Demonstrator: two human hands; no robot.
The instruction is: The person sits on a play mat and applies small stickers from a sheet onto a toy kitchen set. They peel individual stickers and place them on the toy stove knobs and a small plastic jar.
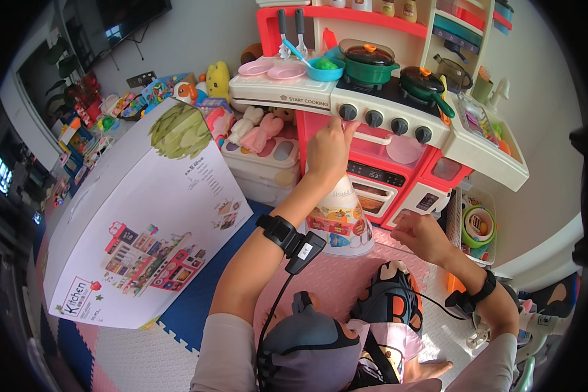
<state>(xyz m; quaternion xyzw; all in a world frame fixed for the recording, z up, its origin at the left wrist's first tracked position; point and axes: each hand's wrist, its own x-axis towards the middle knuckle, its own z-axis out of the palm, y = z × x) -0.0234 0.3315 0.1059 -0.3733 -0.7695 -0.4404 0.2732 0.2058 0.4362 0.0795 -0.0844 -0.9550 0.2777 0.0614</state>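
Observation:
My left hand (329,147) is raised at the toy kitchen's front, its thumb and forefinger just below the leftmost black knob (347,112). A curved sheet with printed food pictures (340,218) stands below it, its top hidden behind my wrist; whether my fingers hold it is not visible. My right hand (419,235) hovers right of the sheet, in front of the white lower door (416,203), with curled fingers and no object visible in them. The toy kitchen (284,95) carries a green pot (370,68), a green pan (421,83), pink plates (286,71) and a blue pan (326,71).
A large printed cardboard box (142,196) leans at the left. Baskets with toys (475,228) stand at the right, below the toy sink (509,164). A child (313,343) is close in front of me on the foam mat (318,274). Cables run from both my wrist devices.

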